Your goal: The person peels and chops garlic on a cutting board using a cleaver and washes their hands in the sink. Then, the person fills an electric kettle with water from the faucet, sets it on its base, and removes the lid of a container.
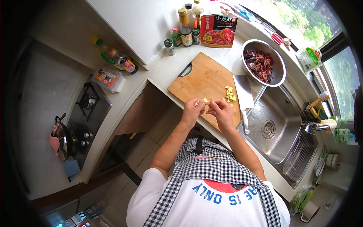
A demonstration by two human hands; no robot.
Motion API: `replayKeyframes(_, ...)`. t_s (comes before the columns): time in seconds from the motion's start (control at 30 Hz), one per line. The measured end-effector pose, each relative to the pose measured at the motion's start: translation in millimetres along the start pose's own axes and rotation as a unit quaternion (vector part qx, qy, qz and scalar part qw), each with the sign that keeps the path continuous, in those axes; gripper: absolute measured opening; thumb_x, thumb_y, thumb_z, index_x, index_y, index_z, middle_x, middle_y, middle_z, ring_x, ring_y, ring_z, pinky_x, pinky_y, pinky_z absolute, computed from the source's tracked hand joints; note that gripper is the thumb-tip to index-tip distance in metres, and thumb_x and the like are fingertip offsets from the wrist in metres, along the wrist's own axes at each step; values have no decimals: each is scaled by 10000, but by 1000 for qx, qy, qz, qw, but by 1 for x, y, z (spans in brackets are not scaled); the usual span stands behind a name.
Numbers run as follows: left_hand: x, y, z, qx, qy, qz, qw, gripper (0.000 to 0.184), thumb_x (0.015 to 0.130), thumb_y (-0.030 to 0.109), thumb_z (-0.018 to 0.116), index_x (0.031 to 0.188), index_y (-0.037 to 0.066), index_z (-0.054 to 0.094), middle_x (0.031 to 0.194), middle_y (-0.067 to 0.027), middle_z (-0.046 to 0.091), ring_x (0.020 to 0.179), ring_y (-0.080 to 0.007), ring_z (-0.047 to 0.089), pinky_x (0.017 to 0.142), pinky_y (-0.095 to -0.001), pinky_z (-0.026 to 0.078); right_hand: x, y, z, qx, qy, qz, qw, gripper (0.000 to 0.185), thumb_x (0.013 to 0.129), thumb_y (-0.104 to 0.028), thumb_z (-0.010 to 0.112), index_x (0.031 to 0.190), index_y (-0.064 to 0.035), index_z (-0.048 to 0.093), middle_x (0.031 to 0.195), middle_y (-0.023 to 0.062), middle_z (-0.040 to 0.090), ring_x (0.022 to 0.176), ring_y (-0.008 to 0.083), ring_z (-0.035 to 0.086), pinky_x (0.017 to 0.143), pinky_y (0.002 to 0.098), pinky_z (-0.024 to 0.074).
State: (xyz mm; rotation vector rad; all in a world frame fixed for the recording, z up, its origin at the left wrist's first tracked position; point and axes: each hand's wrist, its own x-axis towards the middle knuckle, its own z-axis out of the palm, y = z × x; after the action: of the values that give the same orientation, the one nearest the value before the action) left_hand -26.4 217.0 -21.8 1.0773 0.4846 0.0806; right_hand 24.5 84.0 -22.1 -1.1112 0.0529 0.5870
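Note:
Close together over the front edge of the wooden cutting board [202,75], my two hands meet at a small pale piece [205,100] that looks like garlic. My left hand [194,109] is closed around it, fingers curled. The fingers of my right hand [221,110] are pinched at its right side; what exactly they grip is too small to tell. Chopped yellowish pieces [230,94] lie on the board's right part. A cleaver [243,92] rests along the board's right edge, its handle pointing toward me.
A metal bowl of crayfish [280,62] stands behind the sink [268,113] at the right. Bottles [185,32] and a red packet [218,32] stand behind the board. The stove [85,125] is at the left. Red-handled scissors [276,38] lie on the windowsill.

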Motion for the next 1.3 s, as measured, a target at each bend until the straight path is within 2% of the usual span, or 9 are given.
replayKeyframes(0.17,0,-7,-2,-40,-3,-17,999,74,879,57,572,807,48,588,673,3,558,565,-61,493,499,-186,378,4,4,-1,-38,10,-17,999,139,893,-126,635,894,11,610,768,61,630,605,119,605,601,258,547)
replayKeyframes(0.47,-1,-13,-2,-129,-20,-55,990,60,884,73,576,839,37,592,693,-6,566,593,-73,512,511,-195,386,10,7,-7,135,39,122,982,112,896,-131,621,907,-21,607,751,43,600,613,124,586,588,263,530)
replayKeyframes(0.57,0,-16,-2,-106,-12,-45,993,56,885,73,580,854,30,597,703,-8,573,603,-71,520,512,-195,387,11,9,-10,129,40,113,984,118,895,-128,624,927,-16,605,759,42,608,616,118,582,593,248,519)
replayKeyframes(0.77,-1,-14,4,-5,-10,14,1000,68,898,84,592,894,20,613,752,-11,602,624,-62,531,521,-188,395,7,2,-10,-87,-29,-37,995,150,876,-82,648,991,-3,594,850,48,644,734,104,619,669,246,523)
replayKeyframes(0.87,-3,-5,10,6,-15,27,1000,73,896,87,611,915,17,622,778,-12,614,645,-57,541,539,-184,418,11,5,-19,-124,-44,-80,988,172,857,-44,662,1006,14,597,885,56,659,779,104,640,682,248,538)
replayKeyframes(1.0,0,-2,7,90,-37,57,994,115,868,64,654,962,3,627,816,-16,625,686,-53,554,578,-186,455,10,4,-22,-278,-33,-187,941,176,821,-2,667,984,22,607,854,60,659,756,114,652,672,233,536)
replayKeyframes(1.07,2,-6,11,94,-28,108,989,124,851,49,671,960,2,635,825,-8,620,698,-55,553,589,-187,462,2,-11,-11,-328,-31,-235,915,153,795,15,668,939,21,618,820,65,660,731,127,662,649,223,527)
replayKeyframes(1.2,6,-6,10,235,-24,202,950,102,832,23,680,928,0,654,824,0,604,728,-70,563,621,-190,486,2,-17,-7,-346,0,-233,909,118,771,25,677,868,18,609,777,78,656,708,135,665,639,240,529)
replayKeyframes(1.3,3,3,11,298,-16,218,929,77,824,-8,666,901,-4,662,827,-18,592,756,-86,580,646,-202,508,5,-18,-10,-364,-9,-245,898,117,760,31,682,846,14,604,767,84,660,696,140,668,636,248,531)
